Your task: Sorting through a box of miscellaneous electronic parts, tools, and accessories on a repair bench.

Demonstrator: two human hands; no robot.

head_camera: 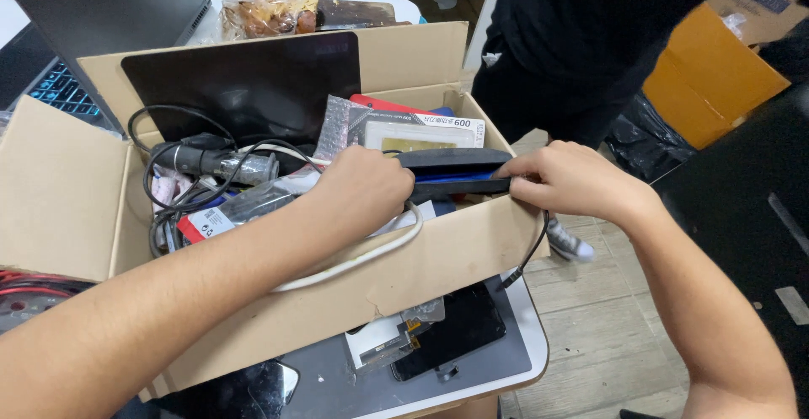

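Cardboard box [438, 259], open-topped, sits on a grey table [472, 368] with dark flat devices lying just in front of it; a white cable [362, 259] loops over its near wall. Left hand [362, 187] is closed over one end of a flat black-and-blue case [459, 173] inside the box at the right corner, and right hand [560, 179] pinches the other end, fingers curled at the box rim. Farther in: tangled black cables [181, 174], a bubble-wrapped white packet [413, 132], a black panel [244, 82] against the back flap; a person in dark clothes [573, 40] stands beyond.
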